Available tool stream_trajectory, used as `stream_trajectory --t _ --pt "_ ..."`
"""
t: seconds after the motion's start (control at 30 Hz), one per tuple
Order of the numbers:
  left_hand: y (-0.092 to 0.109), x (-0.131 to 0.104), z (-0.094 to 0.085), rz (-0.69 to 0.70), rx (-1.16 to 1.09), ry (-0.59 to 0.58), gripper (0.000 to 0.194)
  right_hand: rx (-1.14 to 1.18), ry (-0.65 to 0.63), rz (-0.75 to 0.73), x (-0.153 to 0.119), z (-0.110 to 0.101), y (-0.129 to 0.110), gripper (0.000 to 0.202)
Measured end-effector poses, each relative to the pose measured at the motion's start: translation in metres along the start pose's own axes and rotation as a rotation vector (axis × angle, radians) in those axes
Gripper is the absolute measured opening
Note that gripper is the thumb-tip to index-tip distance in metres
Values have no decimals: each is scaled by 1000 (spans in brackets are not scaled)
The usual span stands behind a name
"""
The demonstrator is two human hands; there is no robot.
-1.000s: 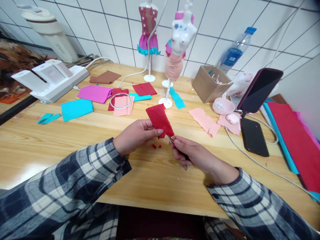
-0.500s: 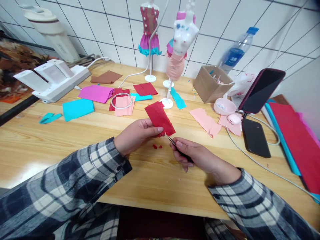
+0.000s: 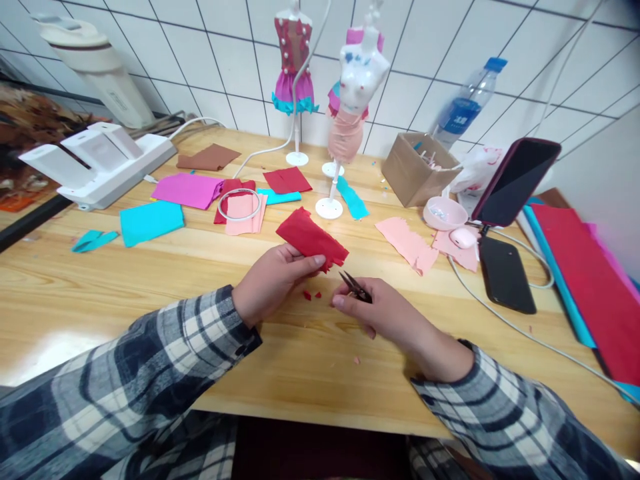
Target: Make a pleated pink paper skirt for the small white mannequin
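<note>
My left hand (image 3: pixel 277 277) pinches a folded piece of red crepe paper (image 3: pixel 310 237) between thumb and fingers, above the table. The paper's lower right edge is jagged and cut. Just right of it, my right hand (image 3: pixel 380 303) grips small dark scissors (image 3: pixel 356 287); their blades stand apart, pointing up and left toward the paper without touching it. How the fingers sit on the handles is partly hidden. Two small red scraps (image 3: pixel 313 295) lie on the wood between the hands, with a tiny pink scrap (image 3: pixel 357 360) nearer me.
Behind stand a mannequin in a brown-and-purple dress (image 3: pixel 294 67) and one in a pink skirt (image 3: pixel 345 137). Paper pieces, teal (image 3: pixel 151 222) and pink (image 3: pixel 407 243), lie around. At right are a cardboard box (image 3: pixel 420 170), a pink bowl (image 3: pixel 446 215) and phones (image 3: pixel 507 275); at left, a power strip (image 3: pixel 117 173).
The scissors have turned in my right hand and their blades have parted, now slightly away from the paper. My left hand has tilted the red paper flatter. The view has shifted slightly.
</note>
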State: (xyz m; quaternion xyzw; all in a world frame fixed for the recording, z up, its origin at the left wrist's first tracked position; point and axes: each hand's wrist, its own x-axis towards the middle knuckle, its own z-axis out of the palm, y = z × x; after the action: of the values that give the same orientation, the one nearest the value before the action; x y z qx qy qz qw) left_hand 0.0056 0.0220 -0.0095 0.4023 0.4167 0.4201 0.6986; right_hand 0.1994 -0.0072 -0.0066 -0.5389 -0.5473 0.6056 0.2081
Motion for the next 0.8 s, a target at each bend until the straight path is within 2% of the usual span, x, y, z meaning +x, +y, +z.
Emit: stream_trajectory --t 0.07,0.17,0.27,0.33,0.5,0.6,0.8 --pt "1 2 0 -6 -102 39 17 -31 63 -17 0 -4 1 23" --pt "3 3 0 -15 -131 32 15 183 157 -35 1 -6 1 22" --pt "-1 1 -2 -49 -21 -52 19 452 171 -56 1 -3 1 34" --pt "-4 0 -3 -63 114 -102 22 514 170 -71 2 0 1 41" --pt "-3 -2 -2 -40 314 -145 20 375 231 -101 4 -1 5 40" --pt "1 -2 -2 -42 340 -153 22 278 253 -111 6 -3 6 33" --pt "1 -1 -4 -36 306 -205 33 213 219 -161 3 1 7 28"
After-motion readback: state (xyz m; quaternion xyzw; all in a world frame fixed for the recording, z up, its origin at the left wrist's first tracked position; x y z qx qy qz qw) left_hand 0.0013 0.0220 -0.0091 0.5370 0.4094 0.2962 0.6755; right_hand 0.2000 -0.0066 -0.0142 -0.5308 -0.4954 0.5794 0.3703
